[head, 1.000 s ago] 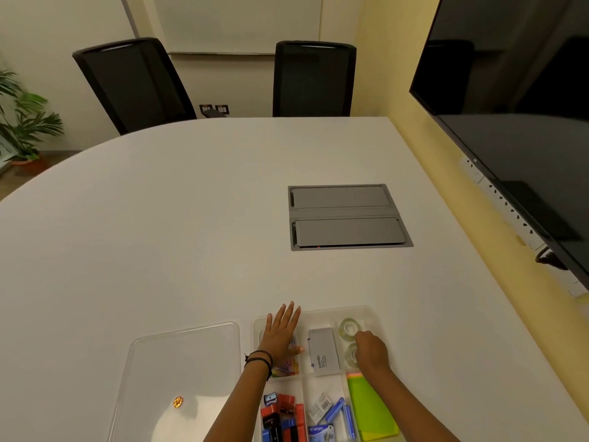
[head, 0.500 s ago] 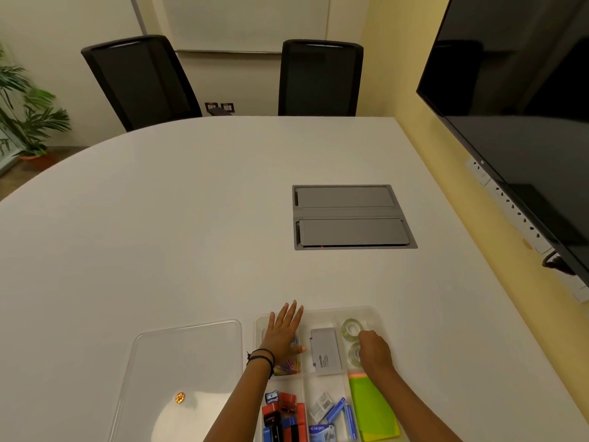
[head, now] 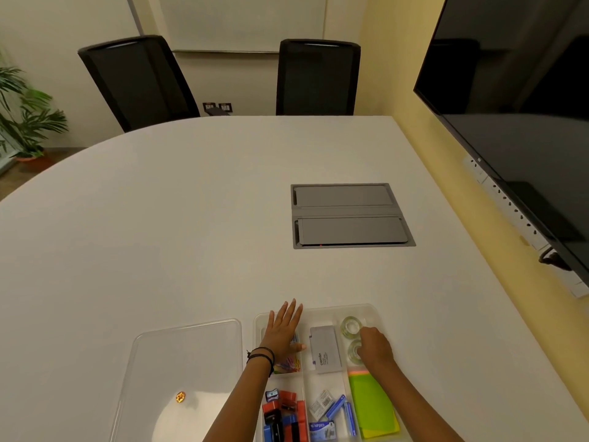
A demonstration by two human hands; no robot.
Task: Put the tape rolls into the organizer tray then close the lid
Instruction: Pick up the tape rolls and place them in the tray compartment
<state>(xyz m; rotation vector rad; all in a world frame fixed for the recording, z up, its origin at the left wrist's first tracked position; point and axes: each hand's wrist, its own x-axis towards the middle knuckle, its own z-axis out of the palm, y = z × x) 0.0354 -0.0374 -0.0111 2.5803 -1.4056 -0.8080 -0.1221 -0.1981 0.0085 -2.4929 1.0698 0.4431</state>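
Note:
A clear organizer tray [head: 318,309] lies at the table's near edge. In its back right compartment sit two clear tape rolls, the far roll [head: 350,327] lying free and the near roll [head: 353,350] partly under my fingers. My right hand [head: 374,347] is curled over that near roll, fingertips on it. Flat on the tray's back left compartment rests my left hand [head: 283,333], fingers straight, holding nothing. The clear lid [head: 185,362] lies on the table left of the tray, apart from it.
The tray also holds a grey box [head: 325,349], coloured paper clips [head: 290,365], green sticky notes [head: 373,406], sharpeners and staples. A grey power panel [head: 350,215] is set into the table beyond. Two black chairs stand at the far side, a large screen [head: 526,122] on the right.
Both hands stay almost where they were. My right hand has shifted slightly on the near tape roll, and the view has drifted a little.

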